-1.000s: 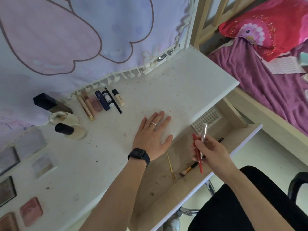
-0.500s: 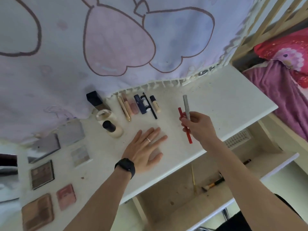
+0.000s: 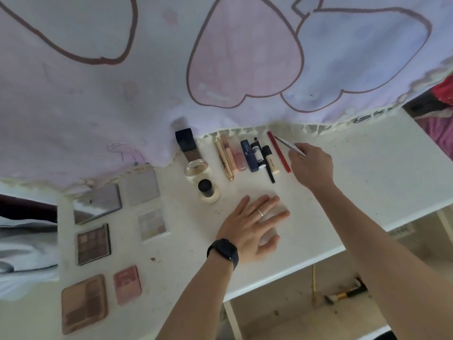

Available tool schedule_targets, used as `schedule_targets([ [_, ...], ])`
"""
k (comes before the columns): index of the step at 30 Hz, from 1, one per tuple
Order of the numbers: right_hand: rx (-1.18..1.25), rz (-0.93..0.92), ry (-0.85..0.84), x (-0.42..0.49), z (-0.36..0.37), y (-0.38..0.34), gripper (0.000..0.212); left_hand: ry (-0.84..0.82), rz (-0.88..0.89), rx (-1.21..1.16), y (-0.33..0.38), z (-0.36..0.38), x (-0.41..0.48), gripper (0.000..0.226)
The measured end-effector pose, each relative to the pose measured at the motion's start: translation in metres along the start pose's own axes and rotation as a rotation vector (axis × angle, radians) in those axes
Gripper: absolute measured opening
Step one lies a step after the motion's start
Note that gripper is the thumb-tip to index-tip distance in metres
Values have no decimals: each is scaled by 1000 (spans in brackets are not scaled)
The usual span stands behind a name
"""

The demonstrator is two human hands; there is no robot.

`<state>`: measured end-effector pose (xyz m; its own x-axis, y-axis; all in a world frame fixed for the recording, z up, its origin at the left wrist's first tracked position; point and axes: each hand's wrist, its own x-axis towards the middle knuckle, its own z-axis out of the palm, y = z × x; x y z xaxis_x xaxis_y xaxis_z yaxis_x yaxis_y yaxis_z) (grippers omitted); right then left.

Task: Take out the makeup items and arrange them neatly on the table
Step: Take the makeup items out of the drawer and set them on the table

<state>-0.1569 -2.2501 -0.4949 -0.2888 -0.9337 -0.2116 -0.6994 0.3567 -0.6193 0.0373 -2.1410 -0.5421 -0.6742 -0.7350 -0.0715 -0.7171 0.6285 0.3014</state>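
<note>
A row of makeup sticks and tubes (image 3: pixel 247 155) lies at the back of the white table (image 3: pixel 367 182). At the row's right end lies a red pencil (image 3: pixel 279 153) on the table. My right hand (image 3: pixel 310 165) is just right of it and grips a thin silver pen (image 3: pixel 289 146) that points back and left. My left hand (image 3: pixel 255 227) rests flat on the table, fingers spread, with a ring and a black watch. Several palettes (image 3: pixel 93 244) lie at the left, and bottles (image 3: pixel 207 191) stand left of the row.
A printed cloth (image 3: pixel 220 69) hangs over the table's back edge. Below the front edge an open drawer (image 3: pixel 306 312) holds a brush (image 3: pixel 345 294) and a thin gold stick (image 3: pixel 313 285). A pink bed cover (image 3: pixel 441 133) shows at the far right.
My right hand carried the red pencil and silver pen from the drawer to the row. The red pencil now lies on the table; the pen stays in my hand. My left hand stayed flat.
</note>
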Motion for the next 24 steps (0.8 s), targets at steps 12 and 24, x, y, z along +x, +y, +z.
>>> schedule_targets([
  [12, 37, -134, -145, -16, 17, -13, 38, 12, -10, -7, 0, 2, 1, 59],
  [24, 413, 44, -35, -97, -37, 72, 30, 3, 3, 90, 3, -2, 0, 60],
])
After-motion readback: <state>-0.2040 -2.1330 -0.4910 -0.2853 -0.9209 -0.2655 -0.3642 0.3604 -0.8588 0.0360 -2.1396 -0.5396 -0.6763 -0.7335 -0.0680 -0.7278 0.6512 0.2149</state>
